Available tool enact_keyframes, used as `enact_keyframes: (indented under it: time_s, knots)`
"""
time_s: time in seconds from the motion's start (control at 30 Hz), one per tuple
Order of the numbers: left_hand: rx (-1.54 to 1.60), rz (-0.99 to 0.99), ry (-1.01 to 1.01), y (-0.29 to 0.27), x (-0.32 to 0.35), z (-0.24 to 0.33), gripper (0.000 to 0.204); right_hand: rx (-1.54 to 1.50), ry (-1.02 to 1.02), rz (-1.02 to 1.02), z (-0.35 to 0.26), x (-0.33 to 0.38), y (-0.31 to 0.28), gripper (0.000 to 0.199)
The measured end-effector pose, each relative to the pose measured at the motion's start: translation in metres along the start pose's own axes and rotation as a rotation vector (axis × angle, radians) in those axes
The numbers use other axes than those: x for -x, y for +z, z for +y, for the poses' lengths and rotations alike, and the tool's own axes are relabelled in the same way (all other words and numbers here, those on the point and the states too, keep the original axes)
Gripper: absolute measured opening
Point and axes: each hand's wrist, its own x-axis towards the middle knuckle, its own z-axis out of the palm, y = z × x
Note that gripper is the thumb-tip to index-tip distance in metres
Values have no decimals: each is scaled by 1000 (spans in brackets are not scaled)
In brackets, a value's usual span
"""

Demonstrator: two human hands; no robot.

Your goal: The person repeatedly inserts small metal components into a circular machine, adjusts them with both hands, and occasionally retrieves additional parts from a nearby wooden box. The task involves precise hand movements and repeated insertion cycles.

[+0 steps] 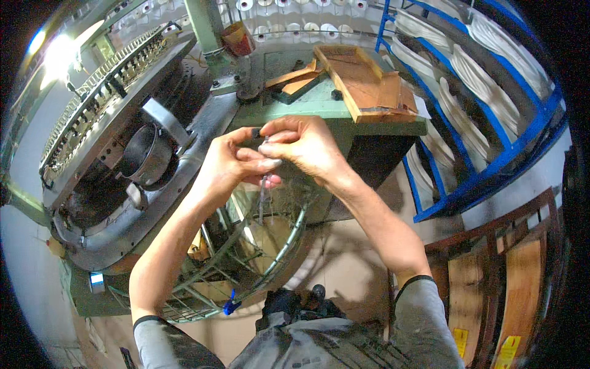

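Left hand: raised in front of the chest, fingers curled, thumb and fingertips pinched on a thin needle-like metal strip. The strip hangs downward from the pinch, slim and grey; finer detail cannot be told.

Right hand: touching the left hand, fingers bent, thumb and forefinger closed on the upper end of the same strip. A small dark piece sits at the fingertips; what it is cannot be told.

Circular knitting machine: left of the hands, large, dark grey metal, with a ring of pale feeders along its upper rim and a round metal opening in its side.

Wire guard frame: below the hands, curved metal bars, green-grey, around the lower part of the machine.

Green machine table: just behind the hands. On it lie wooden boards and a shallow wooden tray.

Red-brown cup: at the green column behind the table.

Blue metal rack: well to the right, shelves stacked with white folded material.

Yarn cones: white, in rows at the top.

Wooden pallets: lower right, leaning upright.

Blue clip: on the lower bar of the guard frame.
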Motion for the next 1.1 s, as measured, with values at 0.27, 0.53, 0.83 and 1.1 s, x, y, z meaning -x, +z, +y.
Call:
enact_keyframes:
  time_s: [0.27,0.53,0.83,1.1]
  knots:
    - [-871,233,638,-36,-192,4,62,17,-301,417,-26,-88,-148,22]
    - [-813,-110,437,-49,-354,-17,100,152,-450,583,-7,-197,-209,23]
    - [-720,206,529,-40,-348,-10,70,135,-402,501,21,-268,-238,25]
    - [-654,225,649,-25,-357,-3,78,182,-425,405,19,-292,-255,21]
